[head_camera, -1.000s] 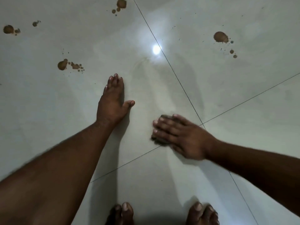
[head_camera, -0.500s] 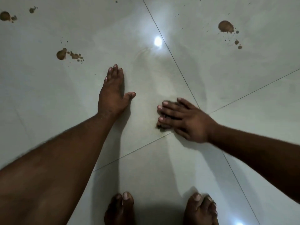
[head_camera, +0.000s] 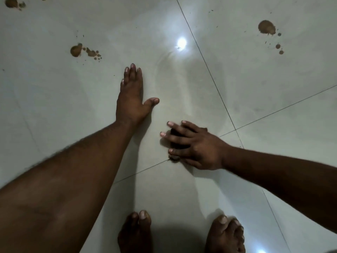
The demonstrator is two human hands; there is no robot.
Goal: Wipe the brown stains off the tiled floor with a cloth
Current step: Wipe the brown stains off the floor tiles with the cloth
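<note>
Here, in the head view, you are leaning over the tiled floor (head_camera: 273, 92) with both arms reaching forward. Your left hand (head_camera: 130, 99) is lying flat on the tile at the centre of the frame, its fingers (head_camera: 132, 72) straight and held close together, thumb angled out to the right, holding nothing. Your right hand (head_camera: 196, 147) is coming in from the right edge, just right of and below centre, pressing down on a dark cloth (head_camera: 177, 137) with its fingers spread apart. The cloth is mostly hidden under that hand; only dark patches are showing between the fingers and a small bit is peeking out at the lower left of the hand, where it is touching a grout line (head_camera: 144, 170).

The brown stains are sitting well apart from the cloth. One cluster (head_camera: 75, 51) is lying in the upper left, above and left of your left hand, with small drops trailing to its right. Another stain (head_camera: 266, 27) is sitting in the upper right with a few droplets below it. A third (head_camera: 11, 2) is showing at the top left corner. A bright light reflection (head_camera: 181, 42) is gleaming at top centre. Your bare feet (head_camera: 135, 232) are standing along the bottom edge.
</note>
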